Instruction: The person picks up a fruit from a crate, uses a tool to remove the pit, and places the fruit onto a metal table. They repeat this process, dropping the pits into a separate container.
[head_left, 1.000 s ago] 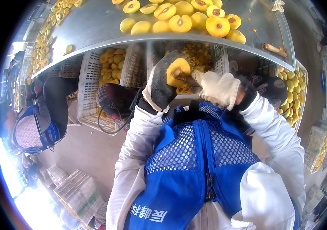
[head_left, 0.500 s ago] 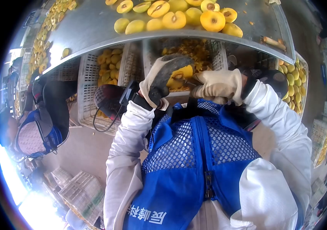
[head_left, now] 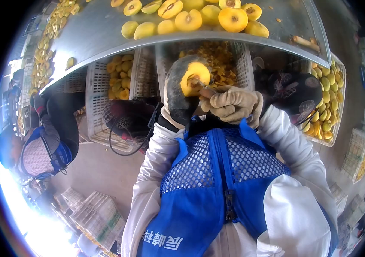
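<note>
My left hand, in a glove with a dark coated palm, cups a yellow peach half with its cut face up. My right hand, in a beige glove, is closed round a small wooden-handled tool. The tool's tip meets the middle of the cut face, by the pit; its exact shape is hard to make out. Both hands are above my lap, in front of the metal table. Behind them is a white crate of orange-yellow fruit scraps.
Peach halves lie along the table's near edge, with a wooden-handled object to the right. Crates of yellow fruit stand at left and right. Another person sits at far left. Stacked crates stand behind.
My left hand has turned the peach half so its cut face shows. My right hand has shifted slightly left and lower, bringing the tool's tip onto the cut face.
</note>
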### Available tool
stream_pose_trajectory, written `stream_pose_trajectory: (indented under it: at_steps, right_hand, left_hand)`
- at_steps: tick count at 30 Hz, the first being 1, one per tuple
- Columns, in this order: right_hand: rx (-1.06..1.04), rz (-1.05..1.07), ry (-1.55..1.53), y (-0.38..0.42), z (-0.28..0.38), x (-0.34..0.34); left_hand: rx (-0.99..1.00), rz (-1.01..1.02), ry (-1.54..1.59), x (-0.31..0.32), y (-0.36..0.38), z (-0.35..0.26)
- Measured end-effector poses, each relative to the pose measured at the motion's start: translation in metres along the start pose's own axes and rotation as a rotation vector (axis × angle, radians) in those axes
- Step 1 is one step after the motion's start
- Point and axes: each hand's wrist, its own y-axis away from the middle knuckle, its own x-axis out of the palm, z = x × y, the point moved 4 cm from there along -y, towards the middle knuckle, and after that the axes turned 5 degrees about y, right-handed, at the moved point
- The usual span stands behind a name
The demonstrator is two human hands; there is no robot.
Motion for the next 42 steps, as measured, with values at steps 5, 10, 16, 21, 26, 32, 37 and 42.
stream_pose_trajectory:
  at_steps: [5, 10, 16, 21, 26, 32, 37, 42]
  right_hand:
    - [0.153, 0.192, -0.382, -0.003, -0.023, -0.013]
    - [0.044, 0.260, -0.302, -0.004, -0.019, -0.005]
    - [-0.046, 0.236, -0.415, -0.013, -0.034, -0.005]
    - [-0.040, 0.295, -0.479, -0.019, -0.036, -0.002]
    - [-0.056, 0.342, -0.501, -0.018, -0.034, 0.000]
    - [-0.082, 0.099, -0.385, -0.011, -0.003, 0.002]
    - [0.063, -0.475, 0.412, -0.014, 0.018, -0.008]
    - [0.193, -0.688, 1.353, -0.032, 0.011, -0.047]
  left_hand:
    - [-0.135, -0.156, 0.394, 0.010, 0.004, 0.005]
    - [-0.295, -0.288, 0.666, 0.006, 0.016, 0.029]
    - [-0.262, -0.440, 1.011, 0.011, 0.013, 0.005]
    - [-0.010, -0.354, 0.405, -0.003, 0.025, 0.036]
    - [0.159, -0.262, -0.106, 0.002, 0.024, -0.001]
    - [0.125, -0.355, -0.121, -0.002, 0.033, 0.013]
    - [0.080, -0.384, -0.350, -0.072, 0.020, -0.008]
    - [-0.010, -0.649, -0.439, -0.228, 0.012, -0.025]
